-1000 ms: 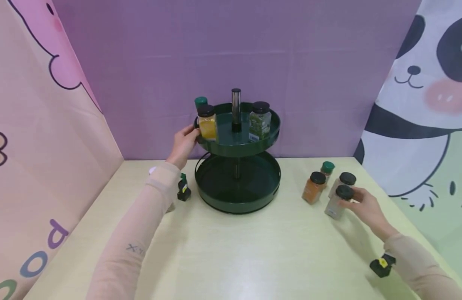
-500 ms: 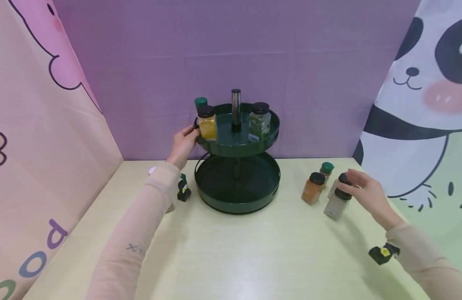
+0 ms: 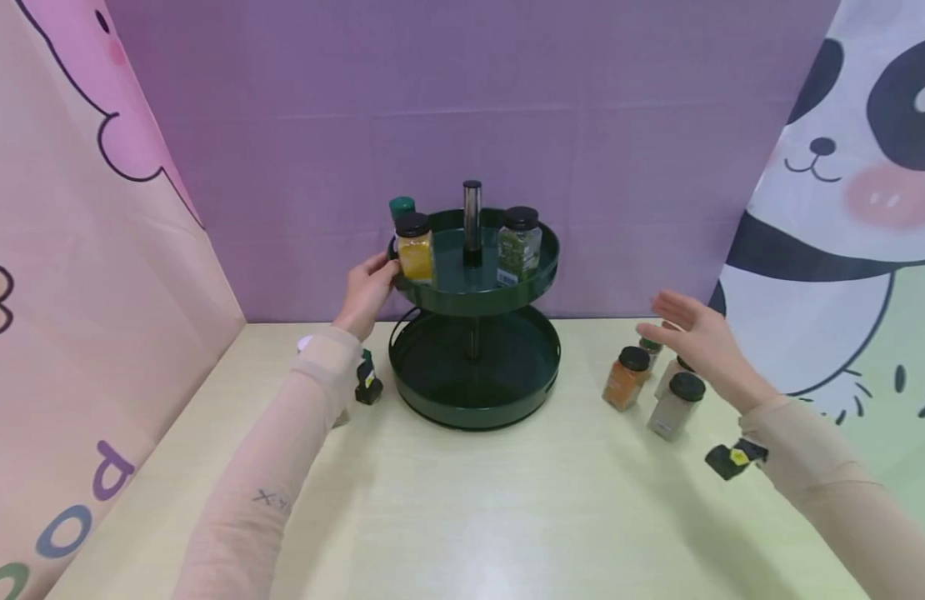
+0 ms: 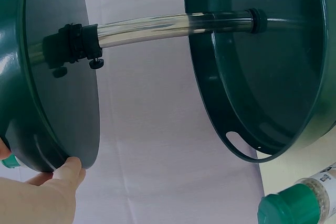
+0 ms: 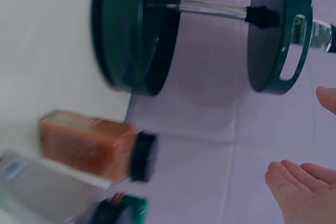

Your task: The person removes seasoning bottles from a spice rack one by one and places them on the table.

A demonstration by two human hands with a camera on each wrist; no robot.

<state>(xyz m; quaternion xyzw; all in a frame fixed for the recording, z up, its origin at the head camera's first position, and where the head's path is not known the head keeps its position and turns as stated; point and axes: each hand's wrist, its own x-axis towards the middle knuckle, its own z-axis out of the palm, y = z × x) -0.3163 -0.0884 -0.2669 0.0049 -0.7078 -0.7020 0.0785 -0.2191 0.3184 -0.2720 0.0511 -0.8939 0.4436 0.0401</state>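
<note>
A dark green two-tier rack stands at the back of the table. On the left rim of its upper tray [image 3: 477, 302] my left hand [image 3: 367, 293] holds on, the thumb pressing from below in the left wrist view. Right beside those fingers is a yellow spice jar [image 3: 415, 257], with a green-capped jar [image 3: 402, 205] behind it. A jar of green herbs [image 3: 518, 254] sits on the tray's right. My right hand [image 3: 698, 342], fingers extended and holding nothing, hovers over an orange spice jar [image 3: 625, 382], a pale grey jar [image 3: 671, 415], another black-lidded jar [image 3: 667, 380] and a green-capped jar [image 3: 648, 344].
Under the upper tray lies the wider lower tray [image 3: 473, 415], bare inside. Near its left, a jar with a green cap [image 4: 291, 208] shows in the left wrist view, mostly hidden by my arm in the head view. Purple cloth [image 3: 342, 167] hangs behind.
My right hand has left the black lid of the front grey jar and risen, moving back and slightly left with its fingers spreading straight. The left hand keeps its place on the rim.
</note>
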